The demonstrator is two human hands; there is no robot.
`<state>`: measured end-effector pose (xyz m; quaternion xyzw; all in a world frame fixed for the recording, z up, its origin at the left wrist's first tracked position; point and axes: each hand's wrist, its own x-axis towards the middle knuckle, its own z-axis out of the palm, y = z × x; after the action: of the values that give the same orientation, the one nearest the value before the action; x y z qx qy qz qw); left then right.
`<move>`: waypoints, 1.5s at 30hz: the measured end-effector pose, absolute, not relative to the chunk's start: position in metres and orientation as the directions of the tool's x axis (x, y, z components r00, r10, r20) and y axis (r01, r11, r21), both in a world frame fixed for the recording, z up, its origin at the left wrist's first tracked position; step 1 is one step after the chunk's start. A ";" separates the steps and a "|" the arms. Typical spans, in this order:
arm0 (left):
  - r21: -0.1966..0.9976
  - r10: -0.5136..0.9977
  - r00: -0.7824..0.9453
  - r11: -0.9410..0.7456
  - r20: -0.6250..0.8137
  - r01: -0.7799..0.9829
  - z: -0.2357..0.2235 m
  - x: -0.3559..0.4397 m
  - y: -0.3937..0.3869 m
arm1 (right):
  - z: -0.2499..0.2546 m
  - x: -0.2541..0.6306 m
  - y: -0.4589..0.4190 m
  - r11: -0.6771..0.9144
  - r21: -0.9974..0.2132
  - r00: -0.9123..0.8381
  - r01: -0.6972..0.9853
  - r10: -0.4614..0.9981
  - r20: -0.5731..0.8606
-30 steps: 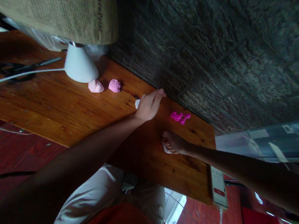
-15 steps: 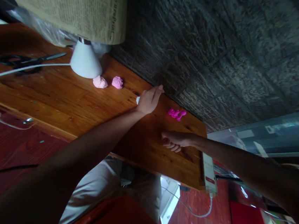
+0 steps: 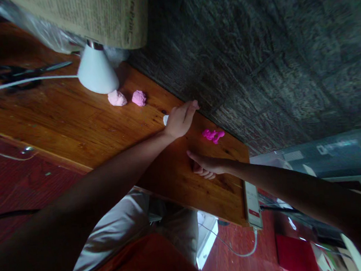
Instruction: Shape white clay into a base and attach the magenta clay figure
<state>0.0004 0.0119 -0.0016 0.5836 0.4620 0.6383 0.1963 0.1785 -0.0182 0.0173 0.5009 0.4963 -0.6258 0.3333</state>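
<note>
My left hand (image 3: 181, 119) lies palm down on the wooden table near the wall, its fingers stretched out together. A small white lump (image 3: 166, 120) shows at its edge; whatever is under the palm is hidden. Nearer to me, my right hand (image 3: 205, 166) is held over the table with its fingers curled in and the thumb sticking out. I cannot see whether anything is inside those fingers. Between the hands and the wall sits a knobbly bright magenta clay-like piece (image 3: 213, 135). A pale pink lump (image 3: 117, 98) and a pinker lump (image 3: 139, 98) lie farther left.
A lamp with a white cone base (image 3: 97, 71) and newsprint shade (image 3: 92, 16) stands at the left, its cable crossing black-handled scissors (image 3: 11, 75). A dark textured wall (image 3: 256, 60) borders the wooden table (image 3: 81, 132). A phone (image 3: 252, 203) with a cable sits at the right edge.
My right thumb has lifted away from the curled fingers, and the right hand has shifted slightly left. My left hand stays almost in place. The whole view has moved a little.
</note>
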 end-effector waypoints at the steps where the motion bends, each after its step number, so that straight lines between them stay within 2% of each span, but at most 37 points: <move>1: 0.819 0.794 -0.234 -0.492 0.561 0.296 -0.002 0.000 0.011 | 0.018 0.179 -0.021 -0.287 -0.306 -0.291 0.908 0.092 -0.952; 7: 0.794 0.785 -0.211 -0.495 0.583 0.353 -0.006 0.000 0.010 | 0.049 0.189 -0.034 -0.351 -0.503 -0.483 0.790 0.150 -0.863; 10: 0.786 0.783 -0.200 -0.498 0.589 0.367 -0.009 0.001 0.010 | 0.076 0.200 -0.037 -0.284 -0.678 -0.506 0.678 0.488 -0.711; 12: 0.781 0.783 -0.191 -0.500 0.592 0.374 -0.009 0.001 0.010 | 0.089 0.206 -0.038 -0.232 -0.717 -0.436 0.658 0.658 -0.613; 13: 0.777 0.782 -0.184 -0.503 0.596 0.378 -0.009 0.001 0.010 | 0.092 0.208 -0.038 -0.241 -0.716 -0.409 0.655 0.683 -0.605; 20: 0.760 0.777 -0.151 -0.523 0.611 0.385 -0.010 0.002 0.012 | 0.051 0.182 -0.026 -0.455 -0.710 -0.355 0.537 0.642 -0.680; 24: 0.761 0.773 -0.165 -0.521 0.613 0.386 -0.008 0.000 0.011 | 0.024 0.170 -0.015 -0.458 -0.727 -0.324 0.511 0.681 -0.657; 28: 0.772 0.786 -0.164 -0.505 0.596 0.386 -0.008 -0.001 0.011 | 0.013 0.164 -0.013 -0.481 -0.682 -0.247 0.551 0.687 -0.684; 34: 0.778 0.798 -0.153 -0.494 0.583 0.388 -0.008 0.003 0.016 | 0.008 0.155 -0.025 -0.350 -0.762 -0.173 0.545 0.842 -0.511; 37: 0.764 0.806 -0.112 -0.492 0.581 0.418 -0.008 0.004 0.017 | 0.018 0.160 -0.023 -0.333 -0.772 -0.256 0.541 0.809 -0.529; 40: 0.740 0.807 -0.078 -0.492 0.585 0.458 -0.007 0.004 0.016 | 0.034 0.170 -0.016 -0.413 -0.732 -0.375 0.542 0.661 -0.650; 42: 0.735 0.805 -0.077 -0.493 0.589 0.466 -0.007 0.004 0.015 | 0.039 0.176 -0.014 -0.510 -0.606 -0.410 0.611 0.451 -0.793; 45: 0.745 0.807 -0.094 -0.484 0.583 0.459 -0.006 0.004 0.013 | 0.036 0.182 -0.014 -0.535 -0.396 -0.368 0.747 0.163 -0.915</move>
<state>0.0036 0.0130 -0.0064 0.6548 0.4836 0.5597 0.1555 0.1824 -0.0137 0.0356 0.5224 0.4355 -0.7032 0.2074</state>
